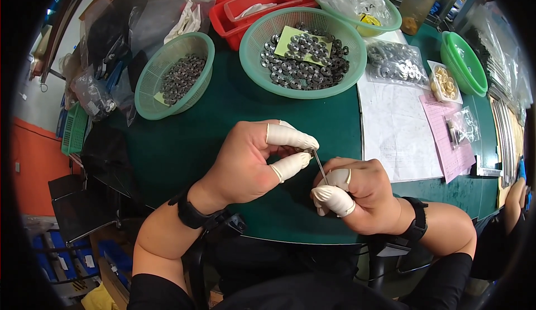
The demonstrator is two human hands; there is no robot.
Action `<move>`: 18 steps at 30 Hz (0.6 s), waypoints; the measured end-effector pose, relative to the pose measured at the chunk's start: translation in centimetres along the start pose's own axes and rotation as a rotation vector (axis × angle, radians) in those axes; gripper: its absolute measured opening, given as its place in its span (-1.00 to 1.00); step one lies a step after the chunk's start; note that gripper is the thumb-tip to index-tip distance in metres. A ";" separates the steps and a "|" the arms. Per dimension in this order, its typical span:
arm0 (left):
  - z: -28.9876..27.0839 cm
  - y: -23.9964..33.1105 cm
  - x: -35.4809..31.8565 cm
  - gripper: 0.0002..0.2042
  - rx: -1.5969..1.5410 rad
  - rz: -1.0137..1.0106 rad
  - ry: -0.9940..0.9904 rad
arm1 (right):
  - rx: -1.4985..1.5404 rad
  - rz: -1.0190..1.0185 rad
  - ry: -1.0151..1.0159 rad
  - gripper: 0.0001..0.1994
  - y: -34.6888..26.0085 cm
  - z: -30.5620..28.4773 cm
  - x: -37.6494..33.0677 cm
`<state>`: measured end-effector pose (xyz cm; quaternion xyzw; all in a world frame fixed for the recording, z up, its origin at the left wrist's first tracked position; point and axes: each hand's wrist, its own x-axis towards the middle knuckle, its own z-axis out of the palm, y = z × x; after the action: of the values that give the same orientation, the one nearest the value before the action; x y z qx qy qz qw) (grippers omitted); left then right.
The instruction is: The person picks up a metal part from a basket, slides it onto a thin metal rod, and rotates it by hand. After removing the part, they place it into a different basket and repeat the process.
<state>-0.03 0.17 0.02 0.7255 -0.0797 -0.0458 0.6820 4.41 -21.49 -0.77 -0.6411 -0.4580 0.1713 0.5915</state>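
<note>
My left hand (245,156) pinches a small metal part (311,152) between thumb and index finger, mostly hidden by the fingertips. White finger cots cover those fingers. In my right hand (363,190), also with finger cots, a thin metal rod (320,167) is gripped; its far end meets the small part at my left fingertips. Both hands are above the green tabletop (279,212). Beyond them stands a round pale-green basket (248,58) with many small dark metal parts (307,75) and a yellow paper. A second such basket (146,95) sits to its left, tilted.
Red trays (223,33) are at the back. Right of my hands lie white paper sheets (391,137), a pink sheet (441,125), a bag of metal parts (396,61), a box of gold-coloured rings (444,81) and green bowls (466,64). Another person's arm (513,201) shows at the far right.
</note>
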 end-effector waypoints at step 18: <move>-0.1 0.5 0.1 -0.79 0.324 0.196 -0.014 | -0.029 0.024 0.022 -0.75 0.2 0.3 -0.1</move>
<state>0.11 0.22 0.56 0.8144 -0.1611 0.0293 0.5567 4.14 -21.36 -1.04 -0.6569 -0.4461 0.1645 0.5851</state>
